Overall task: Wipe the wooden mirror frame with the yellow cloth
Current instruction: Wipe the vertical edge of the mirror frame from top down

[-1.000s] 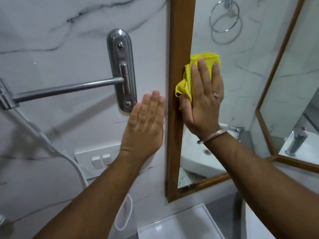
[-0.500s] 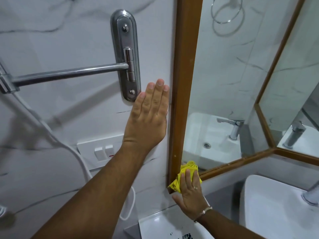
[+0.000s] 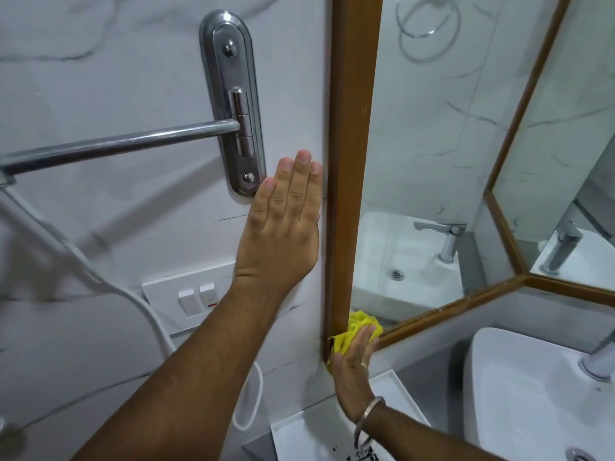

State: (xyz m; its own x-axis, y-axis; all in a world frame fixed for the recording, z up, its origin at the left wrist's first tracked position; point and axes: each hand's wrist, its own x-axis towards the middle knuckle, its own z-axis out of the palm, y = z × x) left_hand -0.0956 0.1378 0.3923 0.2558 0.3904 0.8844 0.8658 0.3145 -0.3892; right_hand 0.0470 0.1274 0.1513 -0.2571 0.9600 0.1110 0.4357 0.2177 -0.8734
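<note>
So here your right hand (image 3: 353, 364) was down at the bottom left corner of the wooden mirror frame (image 3: 352, 154), pressing the yellow cloth (image 3: 356, 329) flat against it with the palm and fingers laid over the bunched fabric. It wasn't really a pinch, more of a flat press, fingers close together and pointing up along the frame. The cloth sat right where the upright strip of the frame meets the lower strip, some of it poking out above your fingers onto the glass edge. You had a ring on one finger and a metal bangle (image 3: 367, 412) on that wrist.

Your left hand (image 3: 283, 224) was flat and spread against the marble wall (image 3: 100, 78), holding nothing, fingers together and pointing up, just beside the left edge of the frame. Its fingertips were right next to the bottom of the chrome wall plate (image 3: 233, 104), which carried a towel bar (image 3: 116, 143) running off to the left.

Below that hand there was a white switch panel (image 3: 186, 294) and a white hose (image 3: 100, 271) looping down the wall. The white basin (image 3: 492, 394) sat lower right, under the mirror, and a white tray (image 3: 299, 434) lay just under your right wrist. The mirror showed a reflected tap and sink.
</note>
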